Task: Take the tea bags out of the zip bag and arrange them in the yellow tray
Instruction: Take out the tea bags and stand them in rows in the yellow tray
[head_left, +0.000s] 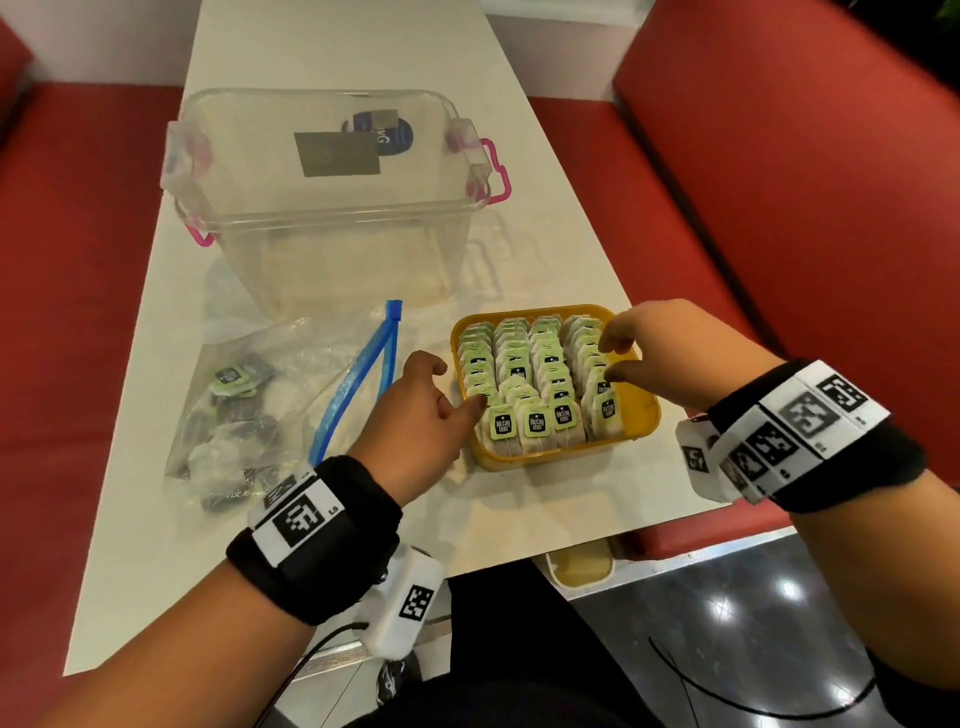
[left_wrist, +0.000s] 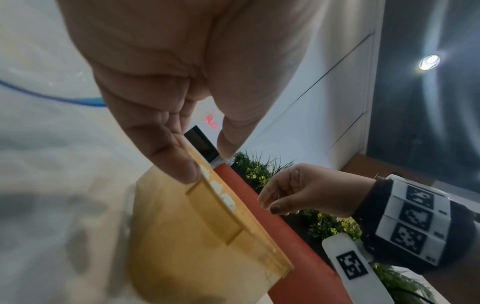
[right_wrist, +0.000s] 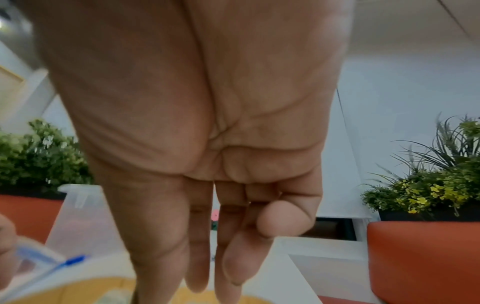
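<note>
Yellow plastic tray (head_left: 641, 415) sits on white desk (head_left: 332, 47), packed w/ four rows of green-tagged tea bags (head_left: 540, 379). Left hand (head_left: 423, 415) touches tray's left edge, fingers relaxed. Right hand (head_left: 649, 353) over tray's right row, fingers loose, holding nothing. Clear zip bag w/ blue seal (head_left: 270, 395) lies left of tray, some bags inside.

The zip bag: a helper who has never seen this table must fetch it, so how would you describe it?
On the white table, look in front of the big clear storage box and left of the yellow tray. The zip bag lies there flat and crumpled; it alone is soft clear plastic with a blue zip strip, a few tea bags inside.
</note>
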